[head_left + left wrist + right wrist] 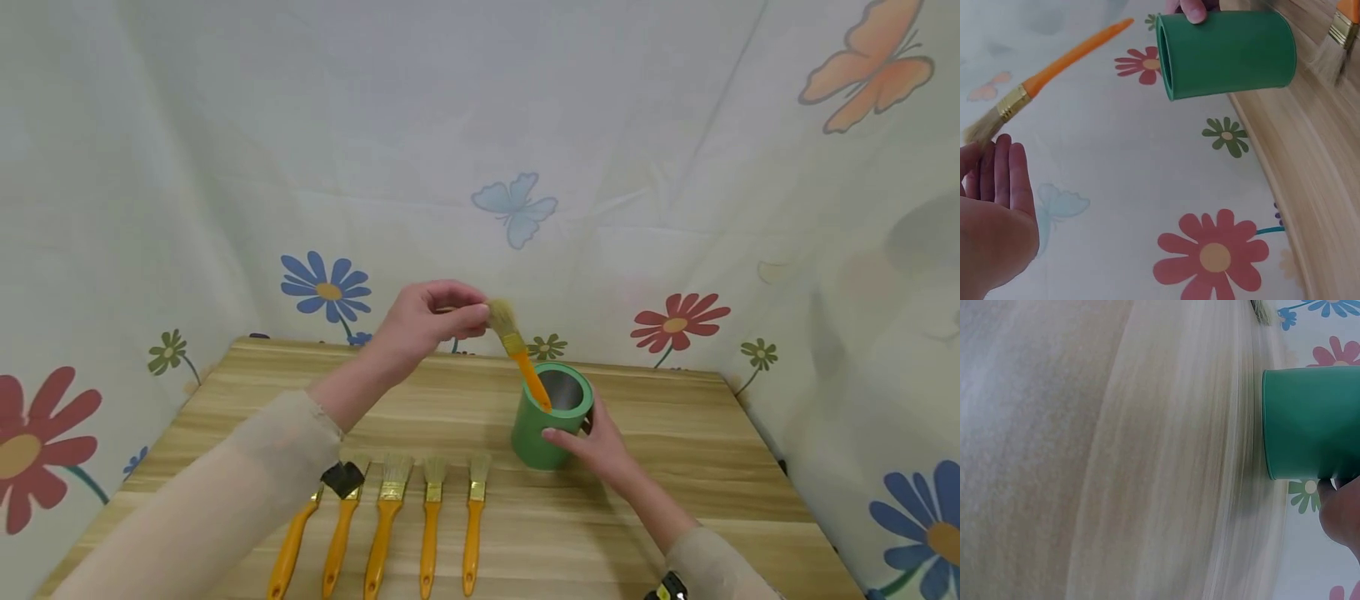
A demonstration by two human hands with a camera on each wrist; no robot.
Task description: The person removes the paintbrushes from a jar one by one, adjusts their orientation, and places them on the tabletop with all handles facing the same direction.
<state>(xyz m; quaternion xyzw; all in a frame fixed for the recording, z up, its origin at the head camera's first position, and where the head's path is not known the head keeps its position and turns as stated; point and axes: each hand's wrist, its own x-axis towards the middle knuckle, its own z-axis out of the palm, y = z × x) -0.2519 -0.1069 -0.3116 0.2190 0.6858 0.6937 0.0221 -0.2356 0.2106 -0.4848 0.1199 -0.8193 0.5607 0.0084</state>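
Observation:
My left hand (435,321) pinches a paintbrush (513,343) by the tip of its pale bristles, with the orange handle slanting down to the right. In the head view the handle's end overlaps the near rim of a green can (536,437); the left wrist view shows the paintbrush (1013,103) apart from the can (1229,56), out in front of its mouth. My right hand (600,446) grips the can from the right side, thumb across its front. The can stands upright with a grey inside, and most of the right fingers are hidden behind it.
Several more paintbrushes (429,533) with orange handles lie in a row on the wooden table (675,467), bristles pointing away from me. My left sleeve (247,467) covers part of the leftmost ones. A flower-and-butterfly cloth (420,125) hangs behind the table's far edge.

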